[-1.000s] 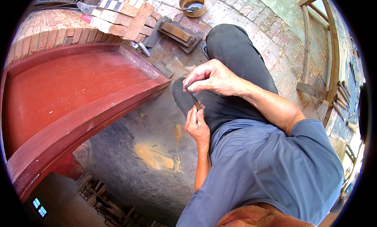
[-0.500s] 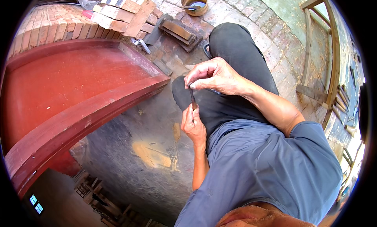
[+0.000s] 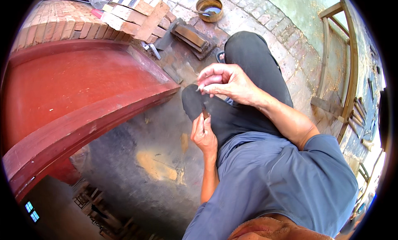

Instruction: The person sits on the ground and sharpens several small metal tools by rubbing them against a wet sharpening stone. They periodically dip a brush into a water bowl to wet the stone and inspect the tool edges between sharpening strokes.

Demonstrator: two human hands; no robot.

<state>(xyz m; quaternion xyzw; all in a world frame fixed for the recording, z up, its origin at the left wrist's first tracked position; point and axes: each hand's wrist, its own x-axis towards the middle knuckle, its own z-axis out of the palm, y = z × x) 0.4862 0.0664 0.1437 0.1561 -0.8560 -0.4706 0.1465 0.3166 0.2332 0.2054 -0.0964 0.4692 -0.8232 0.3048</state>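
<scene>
My left hand (image 3: 205, 136) pinches the brown handle of a small slim tool (image 3: 205, 114) between thumb and fingertips. The tool points up, away from me, and its dark shaft blurs against my dark trousers, so its kind does not show. Just beyond it is my right hand (image 3: 232, 84), thumb and forefinger closed together in a pinch. Whatever lies between those fingertips is too small to make out. I cannot tell whether the right fingertips touch the shaft's end. Both hands are above my bent knee (image 3: 191, 101).
A red wooden panel with a raised rim (image 3: 95, 111) fills the left. Beyond are stacked bricks (image 3: 143, 20), dark flat blocks (image 3: 190, 36) and a bowl of liquid (image 3: 210, 9). At the right, a workbench (image 3: 367, 90) bears several wooden-handled tools (image 3: 357, 111).
My right fingertips have shifted slightly up and away from the left hand, from close on the tool's dark shaft. The left hand keeps its hold, and the whole view has shifted slightly.
</scene>
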